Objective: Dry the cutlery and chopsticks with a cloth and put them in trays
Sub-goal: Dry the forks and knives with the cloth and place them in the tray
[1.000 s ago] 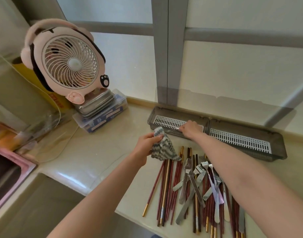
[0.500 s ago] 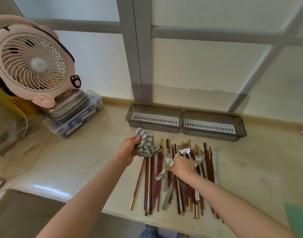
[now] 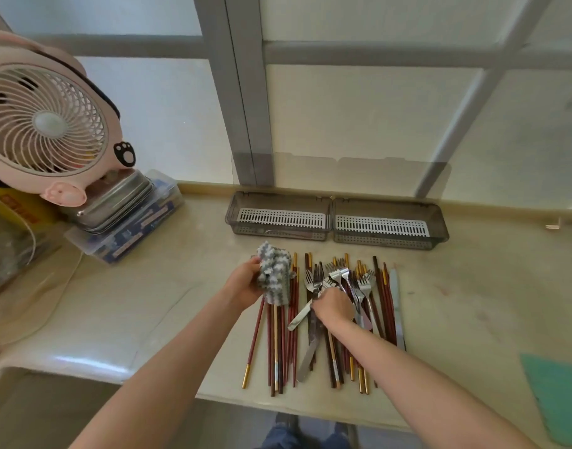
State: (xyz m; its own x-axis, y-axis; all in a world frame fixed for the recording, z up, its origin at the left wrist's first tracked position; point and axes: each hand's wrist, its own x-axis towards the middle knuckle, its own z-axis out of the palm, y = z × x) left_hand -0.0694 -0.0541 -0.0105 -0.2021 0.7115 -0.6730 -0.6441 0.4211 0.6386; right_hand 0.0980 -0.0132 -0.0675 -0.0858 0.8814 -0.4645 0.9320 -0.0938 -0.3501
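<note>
My left hand (image 3: pixel 244 285) grips a bunched grey-and-white cloth (image 3: pixel 274 277) just above the left side of a pile of red-brown chopsticks (image 3: pixel 279 338) with gold tips. My right hand (image 3: pixel 333 308) lies on the middle of the pile with its fingers curled round the handle of a fork (image 3: pixel 313 281). More forks (image 3: pixel 349 280) and a knife (image 3: pixel 397 306) lie among the chopsticks. Two grey slotted trays stand side by side against the window: the left tray (image 3: pixel 279 218) and the right tray (image 3: pixel 390 225).
A pink fan (image 3: pixel 43 124) sits on a metal tin and a clear box (image 3: pixel 125 218) at the back left. A green mat (image 3: pixel 560 400) lies at the right front edge. The counter's front edge drops off below the chopstick tips.
My right hand left the left tray and came down onto the cutlery pile, curling onto a fork. The view swung right. My left hand kept hold of the cloth.
</note>
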